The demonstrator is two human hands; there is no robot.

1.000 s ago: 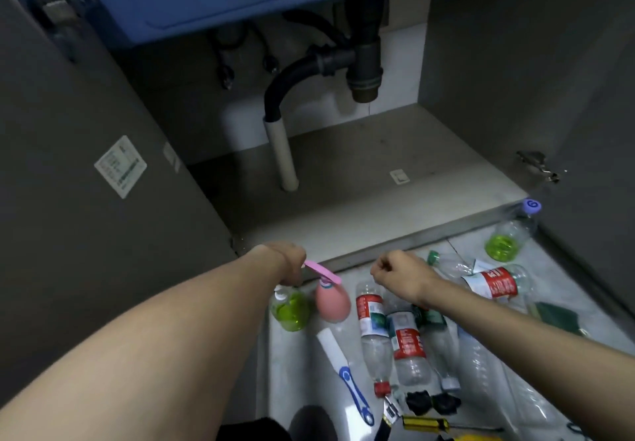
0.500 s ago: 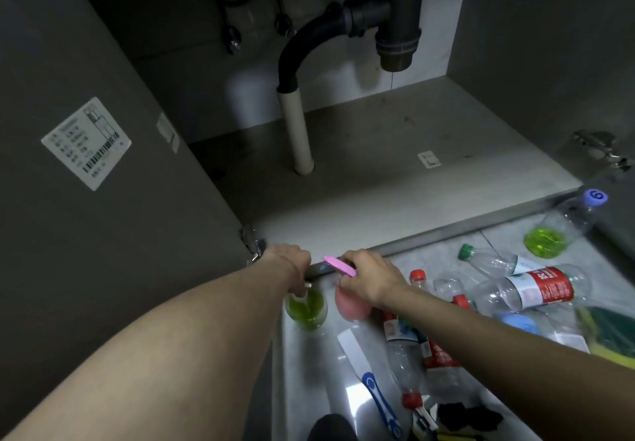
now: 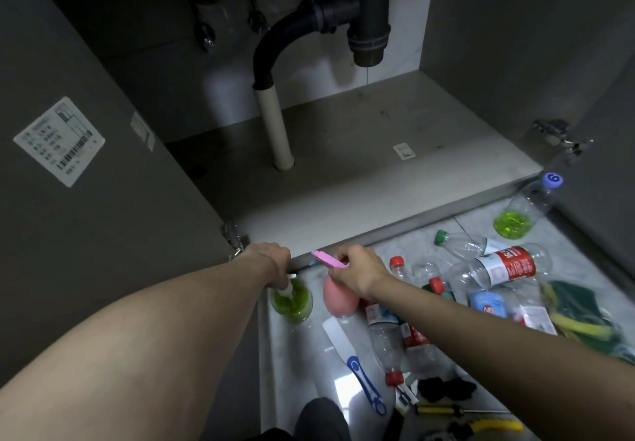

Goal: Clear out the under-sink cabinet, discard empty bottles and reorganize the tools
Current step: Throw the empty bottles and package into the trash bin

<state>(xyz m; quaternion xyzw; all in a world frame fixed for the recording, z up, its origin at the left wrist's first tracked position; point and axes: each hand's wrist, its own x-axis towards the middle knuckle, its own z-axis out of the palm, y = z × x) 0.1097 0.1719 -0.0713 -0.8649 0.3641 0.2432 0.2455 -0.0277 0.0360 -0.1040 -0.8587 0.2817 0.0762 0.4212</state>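
My left hand (image 3: 271, 260) grips the white top of a small bottle of green liquid (image 3: 293, 303) standing on the floor just in front of the cabinet. My right hand (image 3: 357, 270) is closed on the neck of a pink pump bottle (image 3: 338, 298) with a pink nozzle (image 3: 328, 259). To the right lie several empty clear plastic bottles, one with a red label (image 3: 508, 267). A white-and-blue scraper (image 3: 354, 361), a yellow screwdriver (image 3: 443, 409) and yellow-handled pliers (image 3: 488, 425) lie near the bottom edge.
The open cabinet floor (image 3: 360, 165) is bare, with a drain pipe (image 3: 275, 124) rising from it. The left door (image 3: 86, 182) stands open beside my left arm. A bottle with green liquid (image 3: 525, 208) leans at the right. Green-yellow sponges (image 3: 577, 310) lie far right.
My right hand moved left from above the bottles onto the pink pump bottle. My left hand went from the pink bottle to the green bottle's top. The view tilted up and closer.
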